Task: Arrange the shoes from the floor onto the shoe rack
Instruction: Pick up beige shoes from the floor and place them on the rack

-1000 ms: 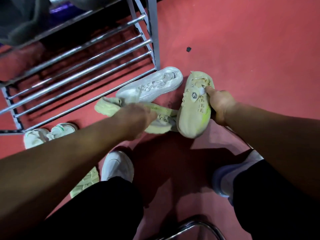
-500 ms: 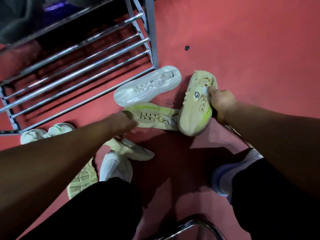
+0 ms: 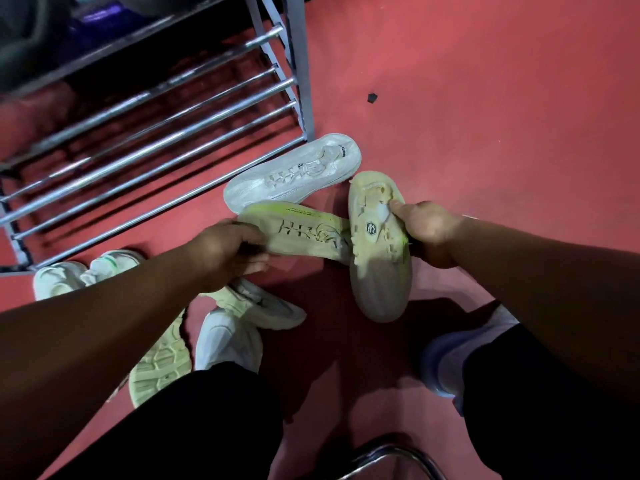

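- Two bare hands each held one shoe over the red floor [image 3: 485,98].
- The right hand [image 3: 426,230] gripped a cream-yellow knit sneaker with a dark badge on its tongue [image 3: 377,265]. The thumb pressed into the shoe's opening, and the other fingers were curled behind its side, mostly hidden.
- The left hand [image 3: 225,251] grasped the toe end of a pale yellow laced sneaker lying on its side [image 3: 301,233], fingers above and thumb below.
- The heel of that shoe touched the badge sneaker.
- Whether either shoe was off the floor could not be told.
- A white mesh sneaker [image 3: 294,178] lay on the floor just beside the foot of the grey metal-bar shoe rack [image 3: 156,133].
- Another cream sneaker [image 3: 266,306] lay under the left wrist, and a white pair with green trim [image 3: 86,271] sat near the rack's front rail.
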A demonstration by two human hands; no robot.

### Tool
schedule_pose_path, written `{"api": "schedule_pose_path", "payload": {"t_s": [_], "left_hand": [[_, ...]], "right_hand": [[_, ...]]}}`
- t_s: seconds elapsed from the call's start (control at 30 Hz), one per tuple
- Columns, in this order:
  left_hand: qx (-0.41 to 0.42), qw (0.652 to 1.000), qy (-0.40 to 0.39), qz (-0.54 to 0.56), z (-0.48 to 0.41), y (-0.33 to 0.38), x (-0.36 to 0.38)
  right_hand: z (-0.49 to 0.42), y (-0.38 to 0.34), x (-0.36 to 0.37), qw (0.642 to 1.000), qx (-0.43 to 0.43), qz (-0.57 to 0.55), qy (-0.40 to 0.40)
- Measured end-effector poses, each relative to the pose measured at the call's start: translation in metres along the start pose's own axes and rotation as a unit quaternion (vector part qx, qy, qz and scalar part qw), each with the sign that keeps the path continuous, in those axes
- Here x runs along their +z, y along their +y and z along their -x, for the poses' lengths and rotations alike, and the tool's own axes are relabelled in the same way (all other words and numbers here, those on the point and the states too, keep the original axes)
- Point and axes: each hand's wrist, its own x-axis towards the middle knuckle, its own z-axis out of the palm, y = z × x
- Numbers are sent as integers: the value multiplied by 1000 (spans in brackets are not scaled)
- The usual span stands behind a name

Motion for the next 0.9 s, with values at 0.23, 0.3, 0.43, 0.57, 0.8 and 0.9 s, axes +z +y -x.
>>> {"api": "schedule_pose_path", "payload": {"t_s": [0.23, 0.3, 0.43, 0.57, 0.8, 0.9], "left_hand": [[140, 980, -33, 134, 9, 35, -4], [167, 967, -21, 192, 6, 47, -3], [152, 973, 17, 176, 0, 46, 8], [-4, 998, -22, 58, -1, 18, 29], [-57, 997, -59, -12, 1, 14, 56], [-60, 996, -50, -35, -6, 13, 57]], "right_hand": [[5, 10, 12, 997, 21, -41, -61], [5, 6, 23, 996, 4, -71, -57], [3, -16, 35, 991, -50, -123, -6], [-5, -34, 33, 991, -89, -100, 29], [-15, -54, 22, 988, -151, -3, 21], [-21, -40, 22, 993, -119, 4, 8]]}}
